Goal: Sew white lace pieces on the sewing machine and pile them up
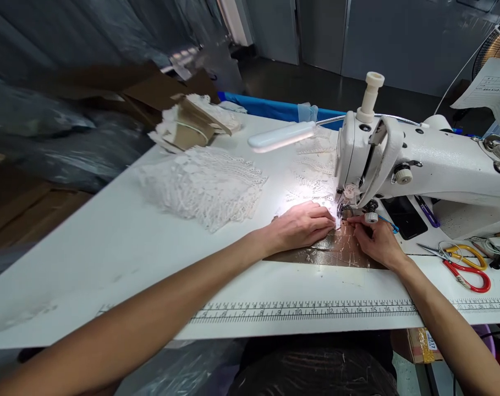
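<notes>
Two bare forearms [171, 294] cross the front edge of the worktop [88, 264], and we lose both where our view ends. One printed ruler scale [299, 312] runs along that edge; the arms hide some of its numbers. One glossy brown sheet [316, 256] lies behind it, partly covered by our left hand [301, 225] and our right hand [379, 242]. The left lies palm down, fingers together and slightly bent, its thumb hidden, so we cannot tell whether it grips anything. The right has thumb and forefinger close beside the presser foot [341, 212]; we cannot tell whether they pinch. A sliver of white material [338, 221] shows between the hands, mostly hidden and washed out by glare.

Toward the worktop's right end we count one pair of scissors [451, 263], one dark phone [404, 217] and one purple tool [427, 212]. One white sewing machine [443, 159] arches over the phone, its right end cut off. Farther back, several lace pieces [316, 157] overlap beyond counting. One lace pile [220, 181], blurred, lies near the left edge, before one lace bundle [194, 129] at the far left corner. Past the far edge we make out one blue sheet [270, 108].
</notes>
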The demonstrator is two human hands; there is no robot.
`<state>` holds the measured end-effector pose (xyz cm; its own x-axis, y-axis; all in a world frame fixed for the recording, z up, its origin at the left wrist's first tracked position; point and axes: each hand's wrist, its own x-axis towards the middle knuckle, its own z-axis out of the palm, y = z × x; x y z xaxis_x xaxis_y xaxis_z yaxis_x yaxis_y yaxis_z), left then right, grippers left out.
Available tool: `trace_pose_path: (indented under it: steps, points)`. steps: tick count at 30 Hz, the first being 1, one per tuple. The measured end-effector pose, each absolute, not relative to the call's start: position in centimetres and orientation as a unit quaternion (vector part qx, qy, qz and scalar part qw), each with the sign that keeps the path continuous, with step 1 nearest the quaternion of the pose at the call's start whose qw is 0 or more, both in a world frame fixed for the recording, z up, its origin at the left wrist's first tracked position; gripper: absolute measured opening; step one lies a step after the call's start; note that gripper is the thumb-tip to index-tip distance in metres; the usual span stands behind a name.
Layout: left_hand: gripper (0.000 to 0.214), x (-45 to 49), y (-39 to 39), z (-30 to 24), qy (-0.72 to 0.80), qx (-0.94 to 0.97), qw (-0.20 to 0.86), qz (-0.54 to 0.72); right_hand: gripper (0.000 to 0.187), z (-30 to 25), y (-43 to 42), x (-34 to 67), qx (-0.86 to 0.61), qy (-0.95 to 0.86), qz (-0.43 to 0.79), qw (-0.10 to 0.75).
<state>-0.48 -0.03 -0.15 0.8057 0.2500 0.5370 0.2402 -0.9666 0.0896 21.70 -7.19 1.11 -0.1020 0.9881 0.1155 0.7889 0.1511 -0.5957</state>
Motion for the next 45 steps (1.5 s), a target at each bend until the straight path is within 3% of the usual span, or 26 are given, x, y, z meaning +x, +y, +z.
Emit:
trace_pose_path:
  steps: [8, 15, 32, 36, 45]
  points:
    - [0.037, -0.2, 0.0, -0.3, 0.137, 0.944, -0.002, 0.299, 0.029, 0.9, -7.9, 21.1, -0.616, -0.742, 0.143, 0.223]
    - [0.036, -0.4, -0.4, 0.1, 0.142, 0.952, -0.009, 0.270, 0.033, 0.7, -8.2, 21.6, -0.543, -0.824, 0.073, 0.145]
    - [0.031, -1.0, -0.6, 0.3, 0.137, 0.961, -0.002, 0.241, 0.036, 2.4, -8.7, 20.3, -0.557, -0.824, 0.067, 0.084]
    - [0.035, -0.7, -0.1, 0.1, 0.156, 0.954, 0.007, 0.255, 0.035, 2.1, -8.6, 20.5, -0.558, -0.818, 0.090, 0.104]
    - [0.030, -0.3, -0.3, 0.0, 0.205, 0.922, 0.034, 0.325, 0.029, 2.0, -8.1, 21.8, -0.586, -0.740, 0.208, 0.256]
